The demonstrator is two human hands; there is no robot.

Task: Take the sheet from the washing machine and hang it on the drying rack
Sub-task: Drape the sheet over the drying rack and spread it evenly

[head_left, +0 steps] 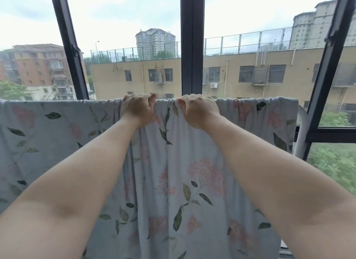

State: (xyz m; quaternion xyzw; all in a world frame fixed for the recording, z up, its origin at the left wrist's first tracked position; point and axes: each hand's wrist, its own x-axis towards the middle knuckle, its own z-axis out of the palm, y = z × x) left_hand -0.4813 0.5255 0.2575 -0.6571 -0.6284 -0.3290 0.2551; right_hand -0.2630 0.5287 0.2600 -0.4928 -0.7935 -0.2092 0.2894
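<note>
Here, a floral sheet is shown draped, its gathered top edge clutched by the left grip and, just beside it, the right grip; the white drying rack carrying it is bared only at right.

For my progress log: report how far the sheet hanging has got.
Done: the floral sheet already hangs over the top bar of the drying rack. In hand: the left grip and right grip clutch its bunched top edge near the middle of the bar. Left: probably spreading those gathers flat along the bar, then letting go.
</note>
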